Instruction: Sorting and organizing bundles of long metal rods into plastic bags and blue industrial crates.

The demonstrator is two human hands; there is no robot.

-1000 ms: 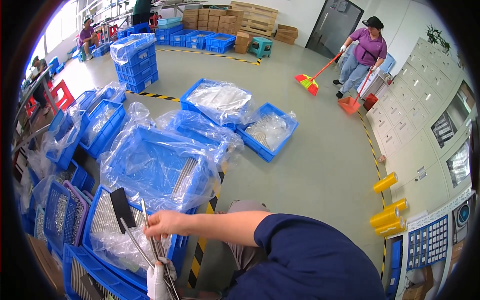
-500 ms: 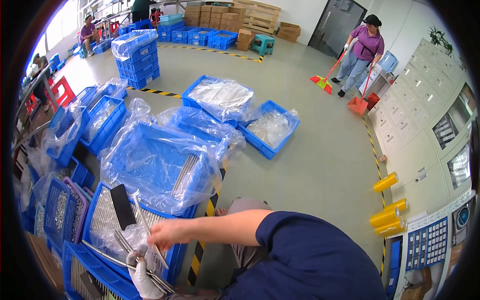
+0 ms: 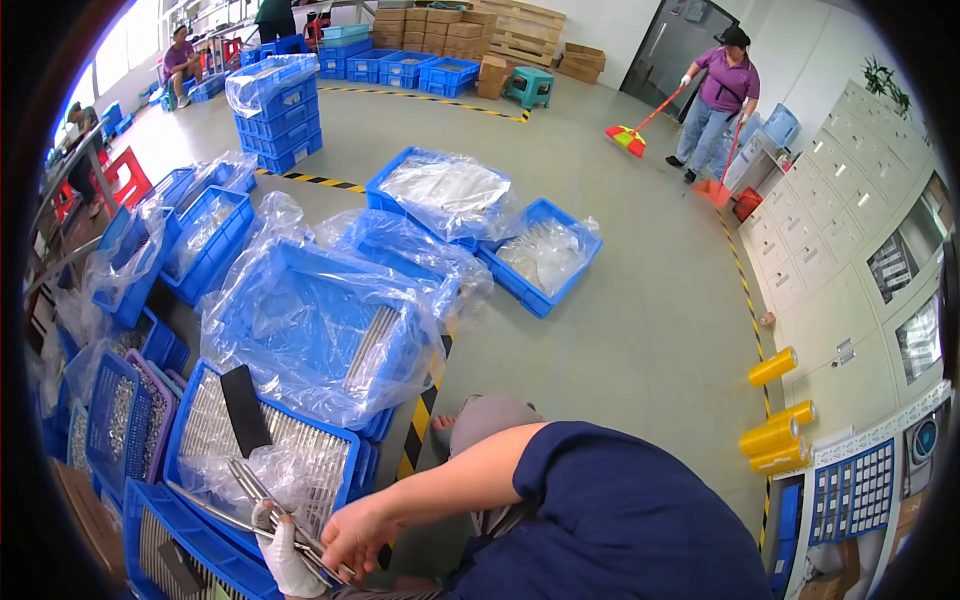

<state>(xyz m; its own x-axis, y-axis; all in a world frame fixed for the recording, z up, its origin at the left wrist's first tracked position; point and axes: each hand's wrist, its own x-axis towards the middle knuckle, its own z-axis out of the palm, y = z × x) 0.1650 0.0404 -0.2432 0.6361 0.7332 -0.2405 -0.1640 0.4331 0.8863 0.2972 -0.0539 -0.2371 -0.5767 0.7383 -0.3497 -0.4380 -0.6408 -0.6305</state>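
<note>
My left hand (image 3: 286, 560) wears a white glove and is closed round several thin metal rods (image 3: 252, 486), which slant over the near edge of a blue crate. My right hand (image 3: 358, 532) is bare and curled at the lower ends of these rods, its fingertips pinching at them. Beneath lies the blue crate (image 3: 357, 466) with rows of similar rods, a crumpled clear plastic bag and a black strip (image 3: 245, 408) on top. Another rod sticks out to the left from beside my left hand.
A plastic-lined blue crate (image 3: 290, 262) with a few rods stands just beyond. Baskets of small metal parts (image 3: 118, 415) are at the left. Yellow rolls (image 3: 770, 435) stand by the cabinets (image 3: 820, 330) at right. A person (image 3: 722, 90) sweeps with a red broom (image 3: 627, 139).
My right hand has moved down and toward me, from holding a rod over the crate to the lower ends of the bundle. The person's broom has swung left.
</note>
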